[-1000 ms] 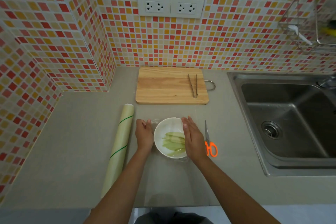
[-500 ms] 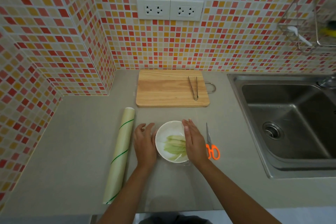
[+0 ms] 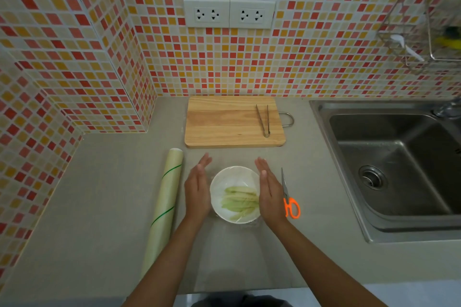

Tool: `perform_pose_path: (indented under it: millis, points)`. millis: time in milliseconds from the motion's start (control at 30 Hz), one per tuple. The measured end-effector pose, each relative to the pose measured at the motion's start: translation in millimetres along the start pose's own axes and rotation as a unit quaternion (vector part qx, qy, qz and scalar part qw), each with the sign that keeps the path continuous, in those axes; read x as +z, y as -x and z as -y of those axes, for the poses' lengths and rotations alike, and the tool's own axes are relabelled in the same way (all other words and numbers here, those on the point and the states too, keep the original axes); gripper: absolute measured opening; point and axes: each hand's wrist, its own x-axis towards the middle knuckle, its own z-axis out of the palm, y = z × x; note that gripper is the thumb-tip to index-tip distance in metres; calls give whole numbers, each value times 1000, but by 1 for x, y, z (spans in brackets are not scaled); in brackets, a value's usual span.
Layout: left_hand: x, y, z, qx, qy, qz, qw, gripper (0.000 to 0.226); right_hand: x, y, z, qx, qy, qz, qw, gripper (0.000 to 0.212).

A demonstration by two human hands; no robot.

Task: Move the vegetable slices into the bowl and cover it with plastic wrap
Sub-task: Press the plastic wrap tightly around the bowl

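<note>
A white bowl [image 3: 225, 177] stands on the grey counter and holds several pale green vegetable slices [image 3: 240, 200]. Clear plastic wrap lies stretched over its top, its edges crumpled around the base. My left hand [image 3: 198, 188] is flat and upright against the bowl's left side, fingers straight and together. On the bowl's right side my right hand [image 3: 269, 190] is held the same way. Neither hand grips anything. The roll of plastic wrap [image 3: 164, 203], pale with green lines, lies left of my left hand.
Orange-handled scissors [image 3: 289, 200] lie just right of my right hand. A wooden cutting board [image 3: 224, 122] with metal tongs [image 3: 263, 119] sits behind the bowl. A steel sink [image 3: 399, 164] fills the right side. Tiled walls close the back and left.
Both hands have straightened: the fingers that lay along the bowl's sides now point forward, and the left hand has come closer to the bowl. The bowl has not moved.
</note>
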Motion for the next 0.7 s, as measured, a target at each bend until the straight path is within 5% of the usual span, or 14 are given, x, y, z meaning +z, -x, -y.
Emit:
perform_pose_path:
  millis: [167, 400, 567, 700]
  points:
    - [19, -3, -7, -82, -7, 128, 988, 57, 10, 10, -3, 101, -148, -29, 983, 47]
    - [20, 14, -2, -132, 89, 41, 986, 53, -5, -27, 8, 138, -103, 97, 980, 59]
    - [9, 10, -3, -140, 85, -30, 986, 33, -7, -31, 6, 129, -76, 104, 983, 58]
    - [8, 3, -7, -146, 88, -15, 985, 31, -3, -30, 2, 125, -82, 103, 983, 57]
